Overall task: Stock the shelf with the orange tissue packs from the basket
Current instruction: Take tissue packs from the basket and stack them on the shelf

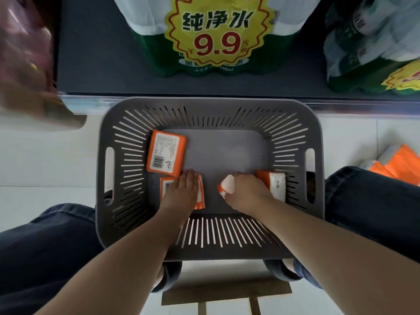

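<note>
A grey slotted basket stands on the floor between my knees, right in front of a dark low shelf. One orange tissue pack lies label-up in the basket's left half. My left hand lies flat on a second orange pack just below it. My right hand grips a third pack, tilted up on its end. A fourth orange and white pack rests beside that hand against the right wall.
On the shelf stand shrink-wrapped water bottle packs with a yellow 9.9 price tag, and another bundle to the right. More orange packs lie on the white floor at right. A blurred pinkish object fills the upper left.
</note>
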`<action>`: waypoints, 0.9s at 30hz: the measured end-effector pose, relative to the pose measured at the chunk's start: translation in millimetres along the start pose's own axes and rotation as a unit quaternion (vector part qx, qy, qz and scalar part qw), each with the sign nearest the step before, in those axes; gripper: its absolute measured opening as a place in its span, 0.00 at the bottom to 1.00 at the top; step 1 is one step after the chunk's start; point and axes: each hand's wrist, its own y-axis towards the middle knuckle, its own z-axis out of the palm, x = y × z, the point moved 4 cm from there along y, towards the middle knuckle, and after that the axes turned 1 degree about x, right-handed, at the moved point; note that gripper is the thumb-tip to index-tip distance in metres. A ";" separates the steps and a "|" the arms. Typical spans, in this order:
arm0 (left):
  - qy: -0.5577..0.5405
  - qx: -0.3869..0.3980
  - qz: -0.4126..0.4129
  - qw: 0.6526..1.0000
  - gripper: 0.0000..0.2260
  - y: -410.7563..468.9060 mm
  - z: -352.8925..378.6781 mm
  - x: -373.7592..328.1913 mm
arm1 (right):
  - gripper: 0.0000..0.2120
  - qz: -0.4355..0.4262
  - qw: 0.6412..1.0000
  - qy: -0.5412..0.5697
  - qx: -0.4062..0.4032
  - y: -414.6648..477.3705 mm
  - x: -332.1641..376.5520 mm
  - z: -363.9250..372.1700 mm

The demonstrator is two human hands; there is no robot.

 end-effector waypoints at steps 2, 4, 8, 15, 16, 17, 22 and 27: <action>0.001 -0.003 0.002 1.000 0.45 0.7 -1.3 0.0 | 0.24 0.005 1.000 0.007 -0.001 1.5 -0.8 -4.9; -0.011 -0.005 0.007 1.000 0.45 0.6 -3.7 0.7 | 0.24 0.010 1.000 0.013 -0.001 2.8 -1.7 -10.7; -0.062 0.014 0.018 0.998 0.46 -3.4 -11.7 7.5 | 0.24 0.027 0.998 0.049 0.008 3.5 -1.6 -22.7; -0.080 -0.026 0.029 0.996 0.27 -14.7 -33.2 26.7 | 0.19 0.036 0.990 0.133 0.005 -2.0 -1.3 -50.2; -0.085 -0.030 0.024 0.996 0.23 -16.6 -35.5 30.5 | 0.20 0.036 0.989 0.145 -0.001 -4.9 -1.4 -54.3; -0.099 -0.032 0.019 0.994 0.21 -18.8 -37.7 34.6 | 0.21 0.036 0.987 0.156 -0.009 -8.3 -1.1 -58.3; -0.267 -0.075 0.000 0.961 0.17 -34.6 -60.5 53.8 | 0.22 -0.004 0.982 0.169 -0.079 -29.5 3.7 -82.0; -0.377 -0.058 -0.047 0.923 0.19 -57.4 -93.9 83.3 | 0.23 -0.058 0.970 0.189 -0.142 -58.8 14.0 -103.9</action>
